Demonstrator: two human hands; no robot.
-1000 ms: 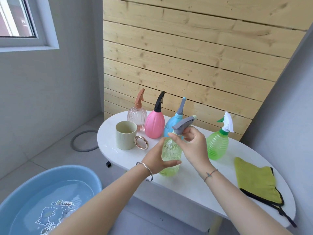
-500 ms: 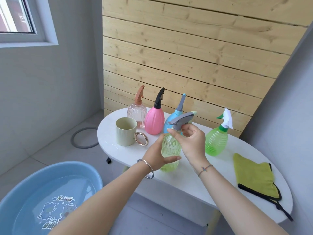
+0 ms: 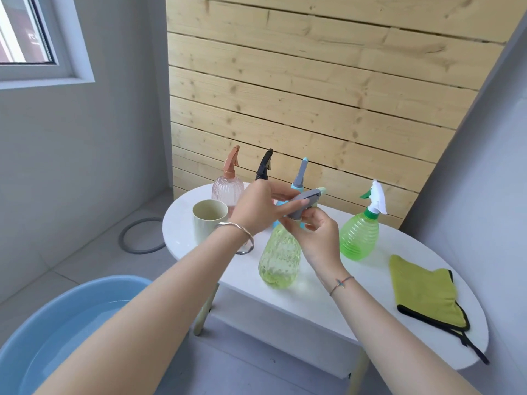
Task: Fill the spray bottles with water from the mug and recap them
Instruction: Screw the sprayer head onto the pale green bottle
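Observation:
A pale yellow-green spray bottle [image 3: 280, 259] stands on the white oval table [image 3: 356, 283] near its front edge. My left hand [image 3: 258, 208] holds its grey trigger head [image 3: 306, 201] from the left. My right hand [image 3: 320, 233] pinches the collar at the bottle's neck. A cream mug [image 3: 208, 223] stands at the left, its handle hidden by my left wrist. Behind are a clear pink bottle [image 3: 228, 188], a bottle with a black head [image 3: 264, 165], a blue bottle [image 3: 300, 178] and, to the right, a green bottle with a white head [image 3: 360, 233].
A blue basin [image 3: 42, 332] of water sits on the floor at the lower left. A yellow-green cloth [image 3: 425, 292] lies on the table's right end. A grey ring [image 3: 139, 236] lies on the floor behind the table. A wooden plank wall [image 3: 313, 95] backs the table.
My left hand has left the bottle's body and risen to take the grey trigger head. My right hand has stayed at the neck. The bottle now stands free on the table.

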